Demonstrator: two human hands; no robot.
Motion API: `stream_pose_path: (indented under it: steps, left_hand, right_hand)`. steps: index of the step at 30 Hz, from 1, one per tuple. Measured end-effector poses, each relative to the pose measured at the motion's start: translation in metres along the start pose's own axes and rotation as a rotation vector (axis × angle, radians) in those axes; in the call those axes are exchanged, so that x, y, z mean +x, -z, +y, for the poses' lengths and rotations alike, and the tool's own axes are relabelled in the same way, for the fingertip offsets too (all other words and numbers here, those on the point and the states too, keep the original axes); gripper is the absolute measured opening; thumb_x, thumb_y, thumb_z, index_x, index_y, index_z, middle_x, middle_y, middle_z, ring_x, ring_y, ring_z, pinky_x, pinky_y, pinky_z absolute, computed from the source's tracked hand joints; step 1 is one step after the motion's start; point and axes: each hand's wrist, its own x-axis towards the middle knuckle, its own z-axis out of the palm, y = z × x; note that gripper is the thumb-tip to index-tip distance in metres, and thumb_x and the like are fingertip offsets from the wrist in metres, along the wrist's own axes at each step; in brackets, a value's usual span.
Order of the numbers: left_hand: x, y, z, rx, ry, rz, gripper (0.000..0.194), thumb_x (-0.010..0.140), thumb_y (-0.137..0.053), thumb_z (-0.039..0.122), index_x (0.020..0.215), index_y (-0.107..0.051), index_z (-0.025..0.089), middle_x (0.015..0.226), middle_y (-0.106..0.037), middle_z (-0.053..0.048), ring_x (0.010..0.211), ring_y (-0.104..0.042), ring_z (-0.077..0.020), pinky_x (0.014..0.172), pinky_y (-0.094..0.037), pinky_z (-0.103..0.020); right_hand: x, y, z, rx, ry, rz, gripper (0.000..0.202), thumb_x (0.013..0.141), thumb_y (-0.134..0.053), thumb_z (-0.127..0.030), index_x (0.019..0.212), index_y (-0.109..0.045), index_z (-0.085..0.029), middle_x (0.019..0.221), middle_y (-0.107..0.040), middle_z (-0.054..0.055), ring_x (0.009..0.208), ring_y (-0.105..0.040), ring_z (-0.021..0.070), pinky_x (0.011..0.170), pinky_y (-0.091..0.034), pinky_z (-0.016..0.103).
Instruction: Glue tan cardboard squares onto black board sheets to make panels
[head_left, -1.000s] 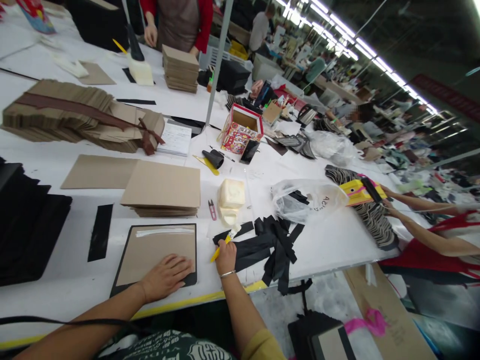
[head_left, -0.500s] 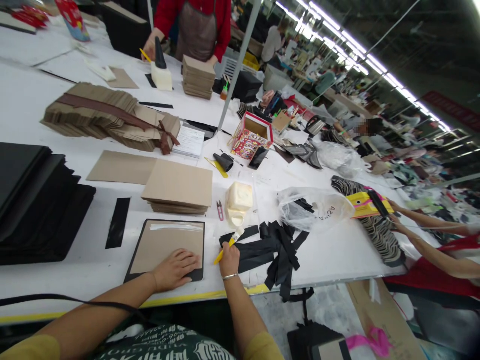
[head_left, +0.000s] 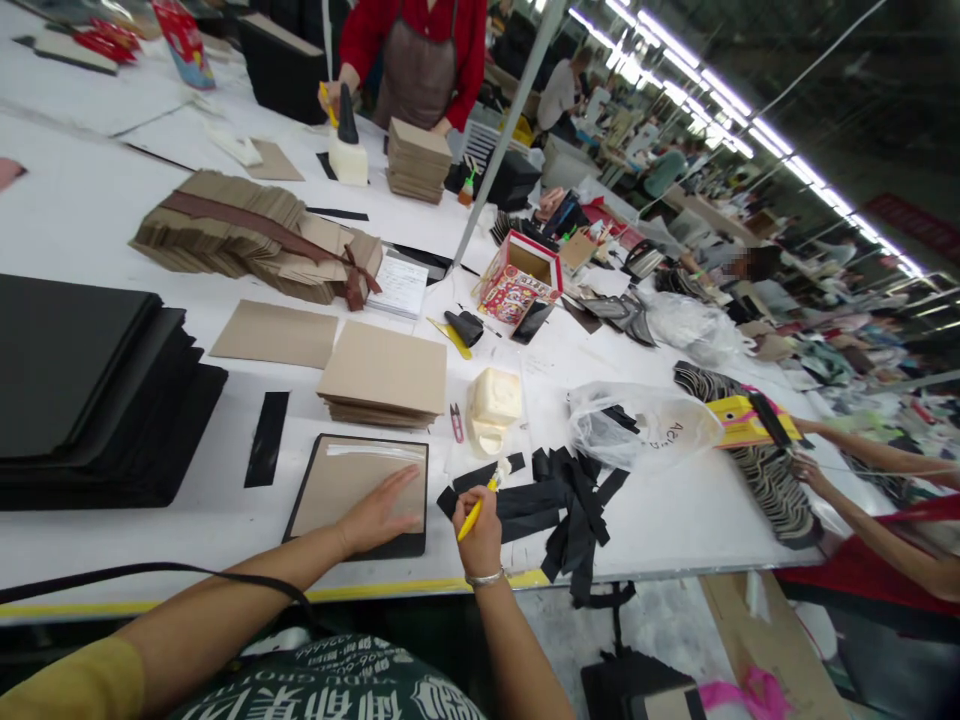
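Note:
My left hand (head_left: 381, 512) lies with fingers stretched over the right part of a beige board (head_left: 322, 497) that has a black border. A whitish streak runs along the board's top edge. In my right hand (head_left: 480, 530) is a yellow-handled brush (head_left: 472, 518), its head coated in something white. That brush head is over black strips (head_left: 532, 497), which are piled loosely to the right; I cannot tell whether it touches them. Behind the brush stands a cream plastic container (head_left: 496, 398) with a cut-open top. Small pink thread snips (head_left: 457, 424) lie beside it.
A stack of beige boards (head_left: 384, 365) sits behind the bordered one. Tall black sheets (head_left: 82, 390) are stacked at left, with a single black strip (head_left: 267, 440) nearby. A clear plastic bag (head_left: 660, 425) lies at right. Co-workers stand across the table and at right.
The view has shifted, so the table's contents appear farther right. My left thumb now stands apart from its fingers. My right hand has turned the brush, its head now pointing up over the strips.

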Motion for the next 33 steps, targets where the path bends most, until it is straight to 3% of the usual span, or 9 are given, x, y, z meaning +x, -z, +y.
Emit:
stream_pose_path:
  steps: [2,5,7,9,16,21,26,30,33]
  left_hand:
    - [0.010,0.013,0.018,-0.161,0.044,0.003,0.079,0.068,-0.061,0.043,0.135,-0.028,0.015,0.138,-0.034,-0.013,0.124,-0.033,-0.0252,0.102,-0.028,-0.039]
    - [0.015,0.030,0.037,-0.454,0.090,-0.225,0.052,0.065,-0.064,0.040,0.109,-0.057,0.013,0.109,-0.060,-0.008,0.101,-0.054,-0.0241,0.087,-0.042,-0.034]
    - [0.010,0.037,0.038,-0.639,0.192,-0.381,0.034,0.067,-0.062,0.040,0.087,-0.065,0.013,0.082,-0.066,-0.004,0.079,-0.060,-0.0201,0.071,-0.047,-0.029]
    - [-0.002,0.041,0.030,-0.754,0.335,-0.413,0.029,0.063,-0.064,0.040,0.076,-0.065,0.014,0.067,-0.065,-0.001,0.068,-0.060,-0.0181,0.060,-0.045,-0.025]
    - [-0.044,0.064,-0.024,-0.900,0.786,0.027,0.037,0.059,-0.067,0.044,0.080,-0.057,0.015,0.054,-0.056,0.003,0.047,-0.051,-0.0087,0.044,-0.036,-0.019]
    - [-0.037,0.086,-0.054,-0.751,0.882,0.387,0.039,0.060,-0.063,0.050,0.067,-0.049,0.014,0.059,-0.057,0.000,0.048,-0.051,-0.0081,0.046,-0.039,-0.020]
    - [-0.022,0.094,-0.073,-0.519,0.904,0.494,0.033,0.061,-0.061,0.048,0.059,-0.047,0.017,0.047,-0.050,0.004,0.041,-0.048,-0.0101,0.042,-0.036,-0.021]
    - [-0.017,0.094,-0.082,-0.127,0.827,0.478,0.031,0.069,-0.054,0.046,0.056,-0.050,0.018,0.041,-0.047,0.005,0.040,-0.047,-0.0106,0.047,-0.033,-0.022]
    - [-0.014,0.092,-0.088,-0.046,0.825,0.472,0.033,0.072,-0.050,0.045,0.054,-0.049,0.018,0.042,-0.049,0.003,0.044,-0.048,-0.0115,0.049,-0.032,-0.022]
  right_hand:
    - [0.003,0.007,-0.024,0.194,-0.031,-0.065,0.021,0.078,-0.049,-0.022,0.096,-0.039,-0.019,0.080,-0.057,0.001,0.067,-0.057,0.0113,0.065,-0.046,0.024]
    - [0.010,0.013,-0.048,0.409,-0.064,-0.107,0.028,0.077,-0.053,-0.023,0.099,-0.035,-0.021,0.079,-0.055,0.000,0.068,-0.057,0.0104,0.063,-0.047,0.023]
    - [0.018,0.013,-0.055,0.438,-0.071,-0.058,0.028,0.076,-0.055,-0.025,0.097,-0.036,-0.021,0.075,-0.052,-0.002,0.064,-0.055,0.0095,0.060,-0.047,0.022]
    - [0.026,0.010,-0.054,0.402,-0.061,0.014,0.028,0.075,-0.057,-0.026,0.095,-0.037,-0.021,0.072,-0.049,-0.003,0.061,-0.052,0.0092,0.059,-0.046,0.022]
    - [0.041,-0.026,-0.034,0.244,-0.025,0.048,0.026,0.076,-0.056,-0.032,0.092,-0.039,-0.020,0.075,-0.052,0.000,0.065,-0.055,0.0119,0.063,-0.047,0.026]
    - [0.048,-0.068,-0.020,0.069,0.021,0.018,0.021,0.078,-0.051,-0.033,0.089,-0.040,-0.020,0.071,-0.053,-0.001,0.062,-0.055,0.0129,0.062,-0.045,0.026]
    - [0.061,-0.096,-0.008,-0.071,0.099,0.004,0.018,0.080,-0.045,-0.036,0.086,-0.044,-0.018,0.069,-0.052,-0.001,0.059,-0.053,0.0131,0.057,-0.042,0.024]
    - [0.069,-0.104,0.002,-0.093,0.095,-0.014,0.023,0.081,-0.043,-0.038,0.090,-0.046,-0.017,0.070,-0.054,0.001,0.060,-0.055,0.0143,0.056,-0.042,0.025]
    - [0.072,-0.106,0.009,-0.088,0.069,-0.034,0.025,0.081,-0.043,-0.039,0.093,-0.045,-0.017,0.071,-0.056,0.001,0.061,-0.056,0.0155,0.056,-0.042,0.026]
